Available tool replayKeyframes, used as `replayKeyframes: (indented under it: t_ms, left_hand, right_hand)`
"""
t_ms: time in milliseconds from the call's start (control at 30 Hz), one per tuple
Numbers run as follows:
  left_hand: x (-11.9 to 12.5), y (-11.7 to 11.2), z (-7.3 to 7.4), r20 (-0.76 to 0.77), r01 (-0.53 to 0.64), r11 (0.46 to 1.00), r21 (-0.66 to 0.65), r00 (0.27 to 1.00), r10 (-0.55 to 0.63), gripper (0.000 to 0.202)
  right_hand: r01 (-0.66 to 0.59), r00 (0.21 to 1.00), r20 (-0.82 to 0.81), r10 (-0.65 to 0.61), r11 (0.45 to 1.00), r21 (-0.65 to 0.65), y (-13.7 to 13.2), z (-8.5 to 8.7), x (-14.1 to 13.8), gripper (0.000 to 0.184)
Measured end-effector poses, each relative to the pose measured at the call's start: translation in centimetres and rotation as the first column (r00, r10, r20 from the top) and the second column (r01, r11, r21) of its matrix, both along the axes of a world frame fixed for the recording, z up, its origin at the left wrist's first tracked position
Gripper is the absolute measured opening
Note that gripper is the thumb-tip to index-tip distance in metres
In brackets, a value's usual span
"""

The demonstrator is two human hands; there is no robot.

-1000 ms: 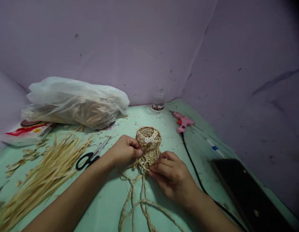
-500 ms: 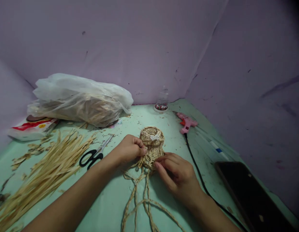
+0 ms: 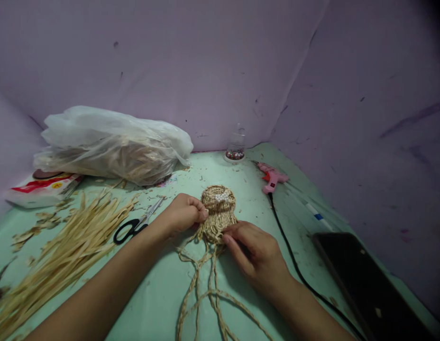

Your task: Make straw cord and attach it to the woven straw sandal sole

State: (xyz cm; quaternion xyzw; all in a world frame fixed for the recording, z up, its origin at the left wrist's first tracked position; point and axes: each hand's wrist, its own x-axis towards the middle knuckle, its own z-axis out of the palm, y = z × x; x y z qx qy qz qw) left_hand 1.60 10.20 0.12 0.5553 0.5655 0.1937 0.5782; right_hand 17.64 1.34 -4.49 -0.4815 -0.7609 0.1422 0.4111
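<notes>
A small woven straw piece point(image 3: 222, 219), shaped like a tiny slipper with a coiled top and a white bead bow point(image 3: 221, 197), rests on the table between my hands. My left hand point(image 3: 187, 211) pinches its left edge between thumb and forefinger. At its lower right edge, the thumb and forefinger of my right hand point(image 3: 250, 246) close on the weave. Several twisted straw cords point(image 3: 215, 293) trail from its lower end toward me over the table.
Black-handled scissors point(image 3: 136, 225) and straw strips point(image 3: 74, 251) lie left. Behind them are a plastic bag point(image 3: 120, 147) and a red-white packet point(image 3: 44, 190). A bead container point(image 3: 235, 149) stands at the back; a pink glue gun point(image 3: 272, 176) with cord and a dark phone point(image 3: 362, 279) lie right.
The whole view has shifted slightly, so everything appears a little farther left. Both hands keep their pinch on the woven piece, which seems turned or tilted a little.
</notes>
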Motion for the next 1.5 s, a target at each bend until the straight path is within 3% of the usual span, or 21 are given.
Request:
replayKeyframes:
  t_ms: [233,500,900,1200,1367,1500]
  left_hand:
    - [-0.3,0.3,-0.2,-0.008,-0.021,0.999,0.029,1.000,0.021,0.010]
    - [-0.3,0.1,0.0,0.015,0.015,0.998,0.058,1.000,-0.016,0.011]
    - [-0.1,0.0,0.3,0.021,-0.013,1.000,0.024,1.000,0.013,0.010]
    - [-0.2,0.4,-0.1,0.027,-0.101,0.995,0.020,0.995,0.100,0.007]
    - [-0.9,0.5,1.1,0.096,-0.194,0.980,0.048,0.977,0.189,0.013]
    - [-1.2,-0.1,2.7,0.231,-0.192,0.981,0.023,0.956,0.182,0.019]
  right_hand:
    - [0.013,1.000,0.005,-0.013,1.000,-0.022,-0.1,0.1,0.0,0.013]
    - [0.051,0.999,0.015,-0.052,0.998,0.041,-0.1,0.1,0.0,0.012]
    - [0.009,0.987,0.160,0.004,0.997,-0.076,0.5,0.5,0.1,0.024]
    - [0.030,0.990,0.139,-0.016,0.995,-0.099,0.9,0.2,-0.1,0.025]
    - [0.083,0.990,0.128,-0.067,0.988,-0.127,1.3,0.1,-0.2,0.027]
    - [0.153,0.987,-0.047,-0.153,0.988,0.017,1.6,1.4,-0.4,0.017]
